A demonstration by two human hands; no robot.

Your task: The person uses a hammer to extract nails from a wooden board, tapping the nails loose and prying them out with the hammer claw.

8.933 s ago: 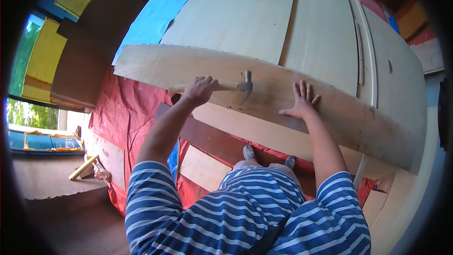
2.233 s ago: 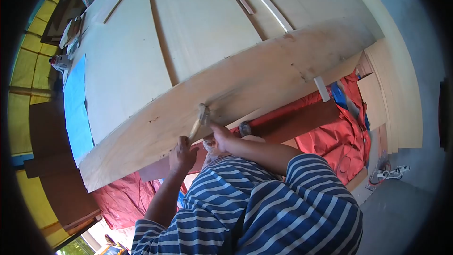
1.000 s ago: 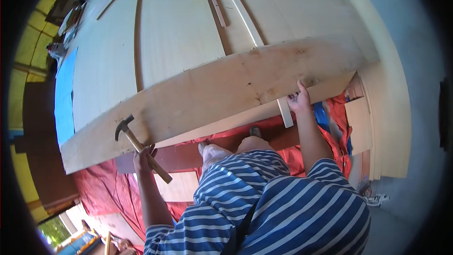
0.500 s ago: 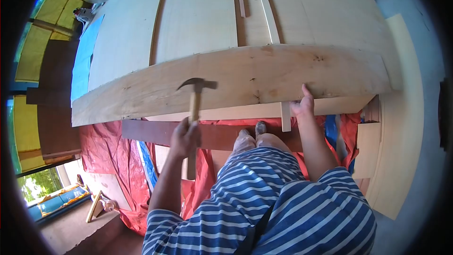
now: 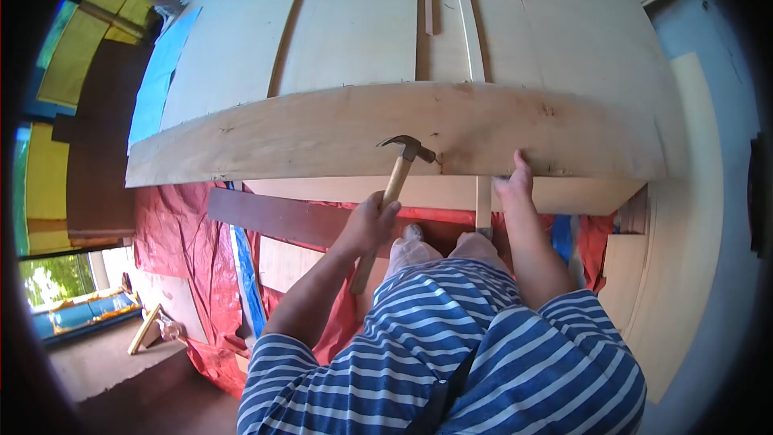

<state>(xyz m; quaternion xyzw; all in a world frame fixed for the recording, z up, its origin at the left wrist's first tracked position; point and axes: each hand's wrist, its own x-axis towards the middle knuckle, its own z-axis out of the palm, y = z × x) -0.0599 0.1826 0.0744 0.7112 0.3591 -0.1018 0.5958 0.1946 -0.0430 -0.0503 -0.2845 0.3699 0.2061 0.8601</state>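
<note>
My left hand (image 5: 372, 224) is wrapped round the wooden handle of a claw hammer (image 5: 397, 176). The hammer's metal head is at the lower part of a long plywood strip (image 5: 322, 135), near small dark marks in the wood. My right hand (image 5: 518, 180) is at the strip's lower edge, thumb up against its face and fingers bent underneath, mostly hidden. Just left of that hand, a narrow pale batten (image 5: 483, 203) points down from under the strip.
Large pale panels (image 5: 354, 32) with thin wooden strips (image 5: 469, 20) lie beyond the plywood strip. A blue sheet (image 5: 161, 72) is at the left. Below are red sheeting (image 5: 181, 234) and a dark brown board (image 5: 278, 216). A blurred shape shows at the upper left.
The hammer in my left hand has moved right along the plywood strip, towards my right hand. My right hand stays at the lower edge beside the batten. The camera view has turned slightly.
</note>
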